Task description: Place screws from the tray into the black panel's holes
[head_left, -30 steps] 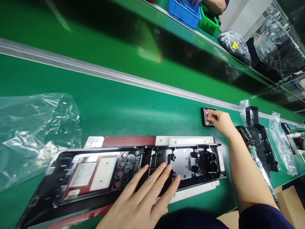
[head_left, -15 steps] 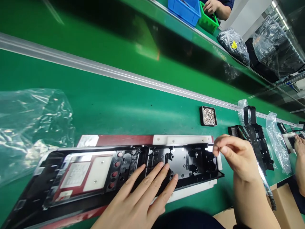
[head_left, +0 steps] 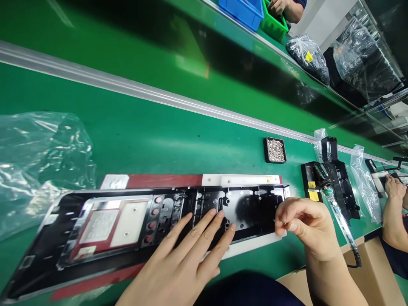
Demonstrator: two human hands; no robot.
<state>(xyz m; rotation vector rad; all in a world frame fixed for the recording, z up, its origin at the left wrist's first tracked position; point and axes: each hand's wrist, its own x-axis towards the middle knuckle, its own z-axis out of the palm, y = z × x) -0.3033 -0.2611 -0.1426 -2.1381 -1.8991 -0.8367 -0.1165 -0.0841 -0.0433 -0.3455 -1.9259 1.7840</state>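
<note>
Left hand (head_left: 188, 259) lies flat, fingers spread, on the panel (head_left: 153, 221) at the tabletop's near edge. Right hand (head_left: 302, 227) is pinched at its right end; contents hidden. Best kept pressed steady.

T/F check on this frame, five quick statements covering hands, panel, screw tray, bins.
1. The left hand lies flat on the black panel. True.
2. The right hand is inside the screw tray. False: it is at the panel's right end, fingers pinched; the tray stands apart, beyond it.
3. The screw tray is empty. False: it holds small silvery screws.
4. A clear plastic bag lies left of the panel. True.
5. The blue bin sits on the near belt beside the panel. False: it is on the far side, by another person's hand.
</note>
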